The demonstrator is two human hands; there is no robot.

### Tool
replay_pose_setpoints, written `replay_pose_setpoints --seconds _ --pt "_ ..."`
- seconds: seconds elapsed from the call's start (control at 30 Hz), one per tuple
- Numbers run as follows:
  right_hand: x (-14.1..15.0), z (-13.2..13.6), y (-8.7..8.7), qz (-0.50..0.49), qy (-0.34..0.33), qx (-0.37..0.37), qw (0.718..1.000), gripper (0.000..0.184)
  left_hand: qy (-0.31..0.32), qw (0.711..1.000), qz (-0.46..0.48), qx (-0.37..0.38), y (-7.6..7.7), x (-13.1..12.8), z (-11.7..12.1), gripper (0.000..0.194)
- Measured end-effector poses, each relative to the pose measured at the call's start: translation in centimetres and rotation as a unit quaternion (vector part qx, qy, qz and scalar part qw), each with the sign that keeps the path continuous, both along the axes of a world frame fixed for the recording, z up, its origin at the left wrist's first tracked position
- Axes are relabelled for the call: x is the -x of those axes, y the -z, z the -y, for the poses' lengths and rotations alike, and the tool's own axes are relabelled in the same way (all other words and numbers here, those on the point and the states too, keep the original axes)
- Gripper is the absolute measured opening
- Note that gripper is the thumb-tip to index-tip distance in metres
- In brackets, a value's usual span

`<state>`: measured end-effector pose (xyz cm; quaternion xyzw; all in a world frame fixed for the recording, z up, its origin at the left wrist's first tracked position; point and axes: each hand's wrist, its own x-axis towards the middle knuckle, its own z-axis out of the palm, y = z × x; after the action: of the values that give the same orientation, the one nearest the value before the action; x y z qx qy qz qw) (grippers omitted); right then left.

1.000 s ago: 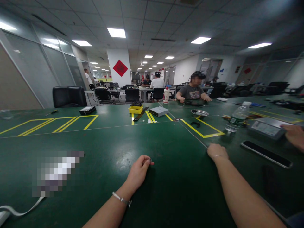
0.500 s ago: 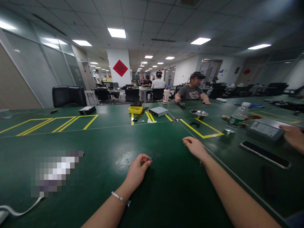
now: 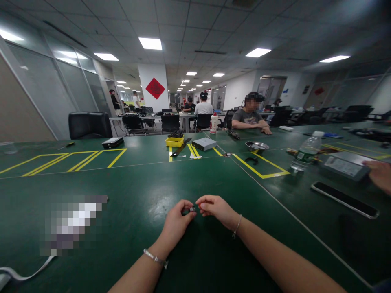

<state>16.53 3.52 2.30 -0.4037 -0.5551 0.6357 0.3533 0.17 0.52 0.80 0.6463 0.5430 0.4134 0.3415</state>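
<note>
Over the middle of the green table (image 3: 122, 228), my left hand (image 3: 179, 217) pinches a small metallic piece (image 3: 192, 209) between thumb and fingertips; it is too small to tell its kind. My right hand (image 3: 218, 209) is just to the right, its fingertips close to that piece. Its thumb and index finger are drawn together; whether anything is between them cannot be made out. Both wrists wear thin bracelets.
A phone (image 3: 345, 199), a water bottle (image 3: 307, 152) and a grey metal box (image 3: 346, 165) touched by another person's hand (image 3: 378, 175) are on the right. Farther back are a metal bowl (image 3: 257, 145), a silver box (image 3: 204, 143) and a yellow tray (image 3: 174, 141). A co-worker (image 3: 250, 114) sits across.
My right hand has swung left from beside the table seam to just next to my left hand. My left hand has stayed nearly in place, turning the small metallic piece slightly.
</note>
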Motion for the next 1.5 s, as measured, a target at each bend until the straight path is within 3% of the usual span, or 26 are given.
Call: replay_pose_setpoints --seconds 0.3,0.6,0.87,1.07,1.5 --pt "0.1 0.3 0.0 0.070 -0.012 -0.140 0.988 0.011 -0.004 1.000 -0.015 -0.015 -0.4 0.0 0.2 0.010" --pt "0.8 1.1 0.2 0.158 0.045 -0.293 0.942 0.016 0.002 1.000 -0.018 -0.006 0.1 0.0 0.0 0.012" --pt "2.1 1.9 0.9 0.136 0.120 -0.272 0.945 0.020 -0.039 0.999 -0.006 -0.037 -0.5 -0.2 0.4 0.007" --pt "2.4 2.5 1.0 0.142 0.096 -0.288 0.942 0.035 -0.082 0.993 -0.039 -0.072 -0.2 0.0 0.3 0.009" --pt "3.1 4.1 0.9 0.278 0.100 -0.439 0.848 0.043 -0.124 0.982 -0.120 -0.076 -0.4 0.0 0.6 0.007"
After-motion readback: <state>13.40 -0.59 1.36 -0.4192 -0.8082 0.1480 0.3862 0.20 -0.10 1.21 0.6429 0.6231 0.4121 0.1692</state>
